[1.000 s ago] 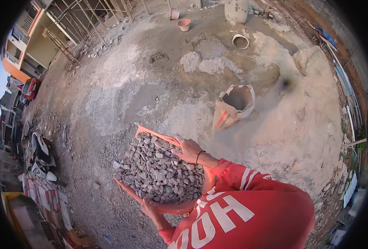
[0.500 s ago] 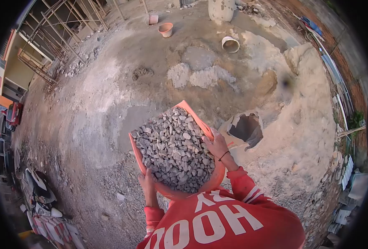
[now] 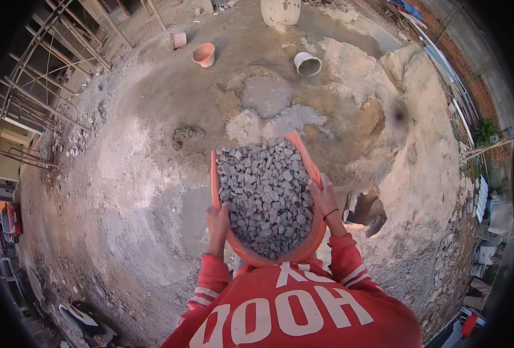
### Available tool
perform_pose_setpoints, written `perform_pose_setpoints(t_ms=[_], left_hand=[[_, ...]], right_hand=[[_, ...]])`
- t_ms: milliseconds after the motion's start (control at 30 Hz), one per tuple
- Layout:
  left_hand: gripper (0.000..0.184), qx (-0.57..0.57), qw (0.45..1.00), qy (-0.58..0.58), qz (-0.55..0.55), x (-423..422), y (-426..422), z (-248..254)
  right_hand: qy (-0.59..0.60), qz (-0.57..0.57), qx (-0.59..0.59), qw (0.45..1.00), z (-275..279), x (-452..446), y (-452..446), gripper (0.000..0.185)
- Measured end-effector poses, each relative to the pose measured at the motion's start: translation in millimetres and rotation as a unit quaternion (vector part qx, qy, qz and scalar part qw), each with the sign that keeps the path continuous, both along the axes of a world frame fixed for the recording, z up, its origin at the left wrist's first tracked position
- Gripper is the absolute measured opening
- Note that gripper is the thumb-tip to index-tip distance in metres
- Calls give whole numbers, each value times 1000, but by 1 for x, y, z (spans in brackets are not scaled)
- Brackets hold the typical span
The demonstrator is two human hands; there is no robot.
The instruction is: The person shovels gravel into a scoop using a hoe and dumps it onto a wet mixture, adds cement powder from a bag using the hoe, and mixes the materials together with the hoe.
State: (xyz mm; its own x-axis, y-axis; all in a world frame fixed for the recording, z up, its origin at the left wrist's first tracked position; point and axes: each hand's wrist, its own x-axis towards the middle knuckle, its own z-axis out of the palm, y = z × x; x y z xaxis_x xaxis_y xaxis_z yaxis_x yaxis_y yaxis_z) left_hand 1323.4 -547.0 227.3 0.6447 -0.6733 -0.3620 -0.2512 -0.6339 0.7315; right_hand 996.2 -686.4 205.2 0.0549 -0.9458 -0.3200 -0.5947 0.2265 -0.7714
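An orange-red scoop-shaped container full of grey crushed stones is held close against the front of my red top. My left hand is closed on its left rim, and my right hand, with a dark band at the wrist, grips the right rim. The open end of the container points away from me. Just right of my right hand, a torn paper bag stands on the ground, partly hidden by my hand and sleeve.
Ahead lie a wet grey patch and pale powder heaps. Farther off are an orange bucket, a pinkish bucket, a tipped white bucket and a pale drum. Poles stand at upper left, sand at right.
The stone-filled container has swung round from pointing left to pointing straight ahead, still in both hands. The view has turned, and the paper bag now appears lower and farther right.
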Motion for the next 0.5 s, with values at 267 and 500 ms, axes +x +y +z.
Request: perform_pose_setpoints(t_ms=[267,500], left_hand=[[52,53,997,-10,-52,95,-213,-50],[63,135,988,-47,-61,167,-389,-134]], right_hand=[[8,-101,-17,995,-40,88,-153,59],[-26,-166,19,986,-104,165,-320,61]])
